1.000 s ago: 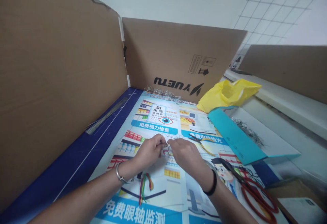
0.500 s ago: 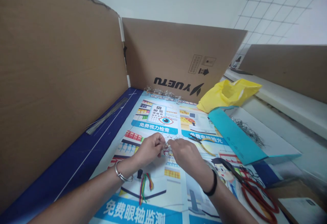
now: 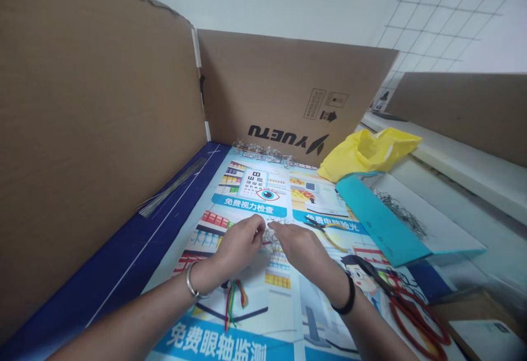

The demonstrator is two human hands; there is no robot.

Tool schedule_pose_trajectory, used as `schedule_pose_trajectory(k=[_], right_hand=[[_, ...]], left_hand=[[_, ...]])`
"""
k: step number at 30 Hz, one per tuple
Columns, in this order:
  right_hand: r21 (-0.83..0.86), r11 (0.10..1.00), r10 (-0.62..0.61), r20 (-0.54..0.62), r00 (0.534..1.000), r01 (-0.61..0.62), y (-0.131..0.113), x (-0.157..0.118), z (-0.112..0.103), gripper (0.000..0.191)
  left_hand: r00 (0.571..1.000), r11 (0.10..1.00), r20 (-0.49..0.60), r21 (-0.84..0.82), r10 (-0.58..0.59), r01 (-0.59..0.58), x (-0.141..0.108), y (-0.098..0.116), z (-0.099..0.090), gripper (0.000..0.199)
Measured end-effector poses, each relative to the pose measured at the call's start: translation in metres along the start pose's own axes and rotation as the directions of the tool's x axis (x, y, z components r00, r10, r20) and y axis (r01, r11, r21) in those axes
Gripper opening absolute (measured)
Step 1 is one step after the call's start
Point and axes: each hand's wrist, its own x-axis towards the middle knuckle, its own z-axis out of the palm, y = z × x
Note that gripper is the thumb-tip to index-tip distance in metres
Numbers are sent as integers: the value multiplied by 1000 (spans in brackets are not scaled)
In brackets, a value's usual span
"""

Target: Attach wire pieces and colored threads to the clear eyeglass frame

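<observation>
Near the centre of the printed sheet, my left hand [image 3: 244, 242] is closed, fingers curled at a small tangle of thin wire [image 3: 272, 235] with a bit of dark red in it. Just right of it, my right hand [image 3: 297, 243] has its fingers pressed together, tips near the top of that wire. What either hand's fingertips pinch is too small to make out. Below my left hand lies a bundle of coloured threads [image 3: 231, 301]. Pliers with yellow handles [image 3: 331, 234] rest beyond my right hand.
Large red-handled scissors [image 3: 405, 306] lie at the right. Behind them are a teal box [image 3: 381, 226] holding wire pieces [image 3: 399, 212] and a yellow bag [image 3: 366, 152]. Cardboard panels [image 3: 284, 86] stand at the back and left. Straight wires [image 3: 173, 186] lie on the blue strip; wire pieces [image 3: 263, 149] line the back.
My hands have shifted slightly, and a small gap now shows between their fingertips. The right fingers look straighter, and the left wrist is turned a little more.
</observation>
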Motion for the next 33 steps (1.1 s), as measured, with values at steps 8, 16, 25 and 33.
schedule_pose_trajectory(k=[8, 16, 25, 33], right_hand=[[-44, 998, -39, -36, 999, 38, -5, 5, -9, 27], [132, 991, -30, -54, 998, 37, -9, 21, -9, 23], [636, 767, 125, -14, 992, -87, -3, 25, -9, 22], [669, 736, 148, -5, 989, -107, -8, 25, -6, 19]], left_hand=[[990, 933, 72, 333, 119, -136, -2, 3, -9, 25], [999, 995, 41, 95, 13, -17, 4, 10, -26, 22], [981, 889, 49, -416, -188, 191, 14, 5, -24, 1], [996, 970, -84, -241, 13, -32, 5, 11, -17, 10]])
